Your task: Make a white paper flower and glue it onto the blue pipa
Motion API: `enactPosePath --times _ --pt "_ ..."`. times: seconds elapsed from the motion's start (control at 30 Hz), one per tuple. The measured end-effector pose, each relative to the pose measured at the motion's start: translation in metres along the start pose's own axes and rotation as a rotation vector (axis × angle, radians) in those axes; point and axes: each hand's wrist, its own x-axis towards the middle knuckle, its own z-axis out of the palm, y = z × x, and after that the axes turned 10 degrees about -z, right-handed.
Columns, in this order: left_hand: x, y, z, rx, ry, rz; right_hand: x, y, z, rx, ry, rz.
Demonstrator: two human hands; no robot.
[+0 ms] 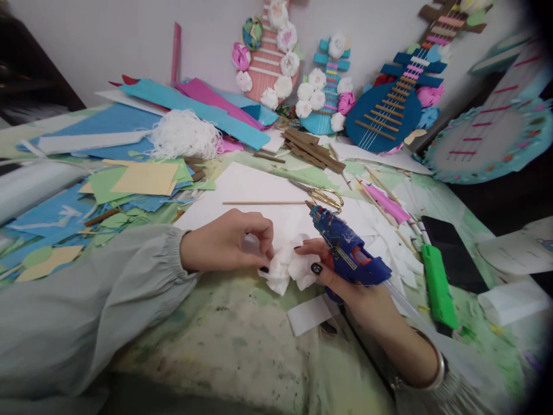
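Mainly leaves open room along the near edge of the paint-stained, pale green-covered desk [216, 328]. Is hemmed in by green, blue and cream paper scraps [142, 178] at left, gold-handled metal scissors [327, 197] beyond, and a long bright green plastic tool [438, 285] at right. Points the blue pistol-shaped glue gun [352, 248] nozzle-first toward the far left, along a long axis slanting back to near right. Holds it in the right hand [354, 294], also touching crumpled white paper petals [283, 268] between both hands. Pinches the petals' left edge with the left hand [235, 239], using thumb and curled fingers.
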Motion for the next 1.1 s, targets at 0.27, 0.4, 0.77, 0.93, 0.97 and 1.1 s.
enactPosePath --times 0.27,0.4,0.77,0.93,0.97,1.1 --pt "-0.002 0.004 0.008 0.136 0.088 0.036 0.001 -0.004 0.003 0.042 0.001 0.038" --pt "-0.002 0.003 0.013 0.142 0.141 0.080 0.001 -0.005 0.003 0.031 -0.005 0.053" --pt "-0.002 -0.005 0.019 0.168 0.198 0.177 0.000 -0.001 0.004 0.009 0.028 0.003" --pt "-0.002 -0.006 0.022 0.274 0.279 0.251 -0.001 -0.001 0.005 0.010 0.033 0.011" --pt "-0.002 -0.005 0.023 0.299 0.295 0.255 0.000 -0.002 0.005 0.001 0.032 0.008" --pt "-0.003 -0.004 0.024 0.357 0.328 0.273 0.000 -0.005 0.004 -0.032 0.025 0.013"
